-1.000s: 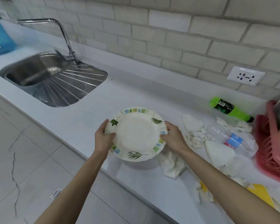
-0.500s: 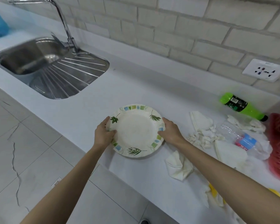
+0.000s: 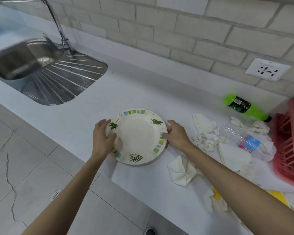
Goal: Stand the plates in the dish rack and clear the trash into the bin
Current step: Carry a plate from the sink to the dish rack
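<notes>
- Against the frame a second ago: the plate point(image 3: 139, 138) sits lower and flatter between my two hands. Back then it was tipped up towards the camera.
- It is now level with the counter point(image 3: 143, 89), close to the front edge. I cannot tell whether its base touches the counter or hangs just above it.
- The view has also swung. The sink point(image 3: 41, 70) now shows further off beyond my left hand than before, and the wall socket point(image 3: 267, 69) stands higher beyond my right.
- Left hand point(image 3: 103, 136): it grasps the plate's left rim. The thumb lies across the face of the plate, further in than half a second ago. The fingers curl over the far edge of the rim, and the forearm comes in from below.
- Right hand point(image 3: 176, 133): it grasps the opposite rim, with the thumb on the patterned border and the fingers curled behind the edge. The wrist is bent inward.
- Trash, all on the counter to the outside of my right hand:
  - tissue scraps point(image 3: 209, 138) just beside the wrist
  - a crumpled napkin point(image 3: 182, 170) under the forearm line
  - a clear bottle point(image 3: 248, 143) beyond the scraps
  - a green bottle point(image 3: 244, 106) further out, towards the wall
- The dish rack point(image 3: 287, 150) is red, well to the right of my right hand at the frame edge. It is apart from the plate.
</notes>
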Available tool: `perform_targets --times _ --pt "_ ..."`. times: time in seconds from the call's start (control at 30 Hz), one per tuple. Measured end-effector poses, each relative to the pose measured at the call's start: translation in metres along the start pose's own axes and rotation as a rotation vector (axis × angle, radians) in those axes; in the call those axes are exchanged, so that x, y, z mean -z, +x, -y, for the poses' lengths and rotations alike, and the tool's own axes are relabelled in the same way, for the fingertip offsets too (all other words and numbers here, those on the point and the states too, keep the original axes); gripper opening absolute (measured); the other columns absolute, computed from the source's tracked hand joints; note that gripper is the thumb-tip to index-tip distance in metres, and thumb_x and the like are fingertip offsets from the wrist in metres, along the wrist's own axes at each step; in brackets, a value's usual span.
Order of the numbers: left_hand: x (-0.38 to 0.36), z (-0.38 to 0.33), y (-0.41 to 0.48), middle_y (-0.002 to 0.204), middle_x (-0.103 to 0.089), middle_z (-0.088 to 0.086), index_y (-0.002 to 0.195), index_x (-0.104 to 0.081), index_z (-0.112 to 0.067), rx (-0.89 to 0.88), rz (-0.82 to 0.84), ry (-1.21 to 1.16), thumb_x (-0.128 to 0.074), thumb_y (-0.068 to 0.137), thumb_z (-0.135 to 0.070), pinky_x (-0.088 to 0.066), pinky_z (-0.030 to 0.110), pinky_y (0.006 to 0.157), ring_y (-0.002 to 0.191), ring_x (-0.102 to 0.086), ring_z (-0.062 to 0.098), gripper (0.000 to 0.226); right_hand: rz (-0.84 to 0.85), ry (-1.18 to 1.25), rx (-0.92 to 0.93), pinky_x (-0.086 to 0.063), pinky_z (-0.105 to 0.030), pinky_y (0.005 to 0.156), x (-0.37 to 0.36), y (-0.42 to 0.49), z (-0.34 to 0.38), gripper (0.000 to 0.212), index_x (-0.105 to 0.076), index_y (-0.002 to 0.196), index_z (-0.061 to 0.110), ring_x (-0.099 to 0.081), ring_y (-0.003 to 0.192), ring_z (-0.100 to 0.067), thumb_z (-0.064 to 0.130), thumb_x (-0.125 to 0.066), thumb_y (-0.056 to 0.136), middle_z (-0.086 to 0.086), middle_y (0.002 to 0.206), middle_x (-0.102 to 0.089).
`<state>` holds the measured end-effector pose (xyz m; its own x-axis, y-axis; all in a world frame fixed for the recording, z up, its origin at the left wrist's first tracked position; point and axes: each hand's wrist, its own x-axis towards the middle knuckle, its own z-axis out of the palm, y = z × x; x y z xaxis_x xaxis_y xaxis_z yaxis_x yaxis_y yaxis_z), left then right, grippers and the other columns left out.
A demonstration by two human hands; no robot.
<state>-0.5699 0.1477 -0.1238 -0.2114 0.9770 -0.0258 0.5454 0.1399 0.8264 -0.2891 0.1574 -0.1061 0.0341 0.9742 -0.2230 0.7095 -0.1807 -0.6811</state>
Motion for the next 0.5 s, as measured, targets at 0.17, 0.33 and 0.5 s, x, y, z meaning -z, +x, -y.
perform_targets --times 0.17,0.33,0.5 --pt "-0.012 -0.038 -0.019 0.141 -0.047 -0.007 0.119 -0.064 -0.021 -0.206 -0.048 -0.015 -0.061 0.083 -0.012 -0.037 0.039 0.108 0.129 -0.043 0.015 0.037 -0.095 0.035 0.056 -0.044 -0.024 0.085 0.027 -0.024 -0.008 0.036 -0.058 0.126 0.012 -0.059 0.1 -0.018 0.016 -0.063 0.091 -0.004 0.122 -0.052" --pt "-0.043 -0.102 -0.051 0.102 -0.07 -0.014 0.093 -0.072 -0.022 -0.254 0.087 -0.238 -0.058 0.089 0.0 -0.049 0.026 0.085 0.103 -0.062 0.002 0.026 -0.21 0.192 0.102 -0.048 -0.018 0.074 0.067 -0.068 -0.021 0.01 -0.068 0.082 0.01 -0.063 0.081 -0.011 0.008 -0.061 0.089 0.003 0.085 -0.069" --pt "-0.085 -0.158 -0.084 0.087 -0.073 -0.005 0.084 -0.072 -0.016 -0.306 0.316 -0.332 -0.056 0.093 -0.001 -0.05 0.019 0.073 0.085 -0.067 0.013 0.024 -0.298 0.298 0.055 -0.05 -0.023 0.073 0.113 -0.119 -0.048 0.015 -0.068 0.075 0.011 -0.065 0.076 -0.015 0.004 -0.061 0.086 0.003 0.075 -0.07"
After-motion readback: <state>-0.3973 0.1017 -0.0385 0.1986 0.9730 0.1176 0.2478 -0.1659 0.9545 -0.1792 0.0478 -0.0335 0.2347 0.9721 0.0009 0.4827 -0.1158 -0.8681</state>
